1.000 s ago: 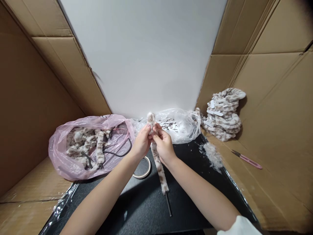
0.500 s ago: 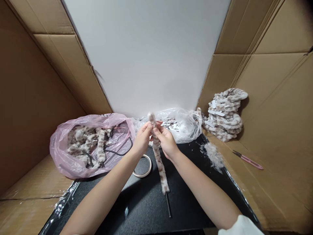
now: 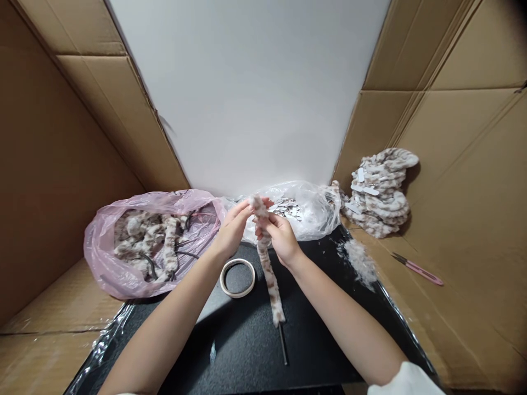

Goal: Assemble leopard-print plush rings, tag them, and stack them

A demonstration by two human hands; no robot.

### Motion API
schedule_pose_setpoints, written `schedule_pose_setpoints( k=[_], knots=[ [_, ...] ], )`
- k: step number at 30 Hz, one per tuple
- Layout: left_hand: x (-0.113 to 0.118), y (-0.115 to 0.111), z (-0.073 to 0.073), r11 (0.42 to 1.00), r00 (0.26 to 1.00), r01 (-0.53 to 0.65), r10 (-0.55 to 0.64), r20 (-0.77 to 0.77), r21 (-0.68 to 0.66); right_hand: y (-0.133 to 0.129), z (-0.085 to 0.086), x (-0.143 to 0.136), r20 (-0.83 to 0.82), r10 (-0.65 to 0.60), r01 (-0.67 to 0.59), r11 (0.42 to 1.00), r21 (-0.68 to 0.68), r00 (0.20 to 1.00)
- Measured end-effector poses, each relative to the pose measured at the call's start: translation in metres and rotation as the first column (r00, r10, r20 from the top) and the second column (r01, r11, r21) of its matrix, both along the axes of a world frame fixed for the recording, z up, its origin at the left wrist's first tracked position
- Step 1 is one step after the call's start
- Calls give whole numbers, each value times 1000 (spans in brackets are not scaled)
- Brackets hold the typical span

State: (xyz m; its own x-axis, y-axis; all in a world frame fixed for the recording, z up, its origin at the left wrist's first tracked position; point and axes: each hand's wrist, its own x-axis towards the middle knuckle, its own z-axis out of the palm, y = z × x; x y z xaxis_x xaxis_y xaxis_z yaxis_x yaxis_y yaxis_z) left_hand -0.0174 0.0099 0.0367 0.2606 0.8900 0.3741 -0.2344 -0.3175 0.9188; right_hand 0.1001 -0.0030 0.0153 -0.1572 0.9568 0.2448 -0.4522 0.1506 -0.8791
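Note:
A long, narrow plush tube [image 3: 269, 274], white with brown spots, stands between my hands over the black table. Out of its lower end sticks a thin dark rod [image 3: 283, 344]. My right hand [image 3: 284, 236] grips the tube below its top, thumb pressed on the fur. At the upper end, my left hand [image 3: 233, 227] has its fingers stretched out, partly behind the plush and apparently touching it. A roll of cream tape [image 3: 223, 282] lies on the table below my left hand.
On the left, a pink plastic bag [image 3: 99, 258] holds spotted plush pieces and dark cords. A clear bag [image 3: 317, 219] with small pieces lies behind my hands. To the right are stacked plush pieces [image 3: 382, 192], white fluff [image 3: 360, 260] and pink-handled snips [image 3: 424, 271] on cardboard.
My left hand has loosened its pinch on the plush tube's top, straightened its fingers and shifted slightly left. The tube's top has dipped a little; my right hand keeps its grip.

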Motion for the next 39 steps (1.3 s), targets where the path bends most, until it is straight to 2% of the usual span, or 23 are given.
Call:
schedule_pose_setpoints(
  k=[4, 9, 12, 18, 23, 28, 31, 34, 39],
  knots=[
    [0, -2, -1, 999, 998, -22, 24, -63, 34, -1, -3, -4, 17, 53, -53, 998, 31, 998],
    [5, 1, -11, 998, 998, -42, 45, 43, -56, -2, -3, -6, 1, 34, -35, 999, 37, 999],
    [8, 3, -16, 996, 997, -57, 61, 54, -72, -3, -2, -6, -21, 14, -14, 1000, 24, 1000],
    [8, 4, -21, 996, 997, -80, 80, -14, 42, -4, 2, -4, -47, -25, 25, 1000, -10, 999],
    [4, 4, -19, 991, 996, -79, 83, -38, 109, -7, 6, -2, -38, -47, 47, 999, -13, 998],
    [-3, 3, -11, 980, 976, -100, 130, -177, 172, -9, 8, -2, -28, -62, 61, 998, -22, 998],
    [-5, 3, -8, 981, 970, -98, 132, -204, 169, -9, 9, -2, -16, -76, 75, 995, -59, 997],
    [-4, 5, -8, 987, 983, -102, 119, -141, 122, -9, 12, 0, 13, -10, 12, 994, -106, 1000],
    [-6, 10, -10, 979, 980, -199, 199, 3, 51, -8, 11, 1, 38, 151, -146, 983, -112, 988]
  ],
)
